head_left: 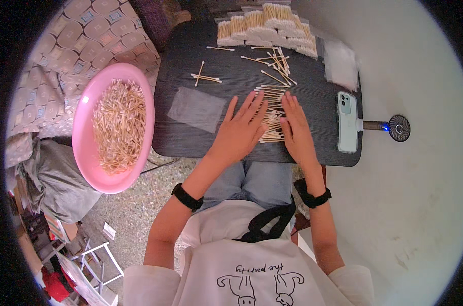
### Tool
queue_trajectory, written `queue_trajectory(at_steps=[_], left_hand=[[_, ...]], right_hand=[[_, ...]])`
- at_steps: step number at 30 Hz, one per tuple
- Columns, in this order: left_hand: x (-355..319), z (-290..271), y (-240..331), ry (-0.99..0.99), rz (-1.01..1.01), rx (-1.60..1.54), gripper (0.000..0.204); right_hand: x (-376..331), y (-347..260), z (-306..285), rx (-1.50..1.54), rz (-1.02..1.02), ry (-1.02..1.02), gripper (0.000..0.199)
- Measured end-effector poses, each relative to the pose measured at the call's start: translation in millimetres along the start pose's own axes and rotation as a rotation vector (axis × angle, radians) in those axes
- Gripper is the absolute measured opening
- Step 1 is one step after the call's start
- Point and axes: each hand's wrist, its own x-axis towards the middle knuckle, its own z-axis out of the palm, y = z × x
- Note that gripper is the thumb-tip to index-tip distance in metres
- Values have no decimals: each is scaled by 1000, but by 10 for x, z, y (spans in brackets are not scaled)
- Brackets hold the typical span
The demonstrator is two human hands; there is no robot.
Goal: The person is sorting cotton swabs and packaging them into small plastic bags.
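Note:
A spread of wooden-stemmed cotton swabs lies crosswise on the dark table between my two hands. Over its left ends rests my left hand, flat with the fingers stretched. My right hand flanks the right ends, its fingers extended and the thumb apart. Part of the swabs is hidden beneath the hands. Beyond them lie loose swabs in a jumble, and a few crossed swabs sit farther left. A clear plastic bag lies flat to the left of my left hand.
Filled bags of swabs are stacked at the far edge. Clear bags lie at the far right, above a phone and a small fan. A pink basin full of swabs stands left of the table.

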Motion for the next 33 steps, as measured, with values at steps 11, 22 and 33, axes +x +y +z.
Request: queue_trajectory(at_steps=[11,22,33], left_hand=[[-76,100,8,64,-32,-79,41],[92,128,-11,142,-63,147,41],[-32,45,22,87,-19,131,40]], right_hand=[[-148,-61,54,-311,-53,4,40],[3,-92,145,-540,-51,95,39],[-173,-111,75,-425,-25,58,40]])
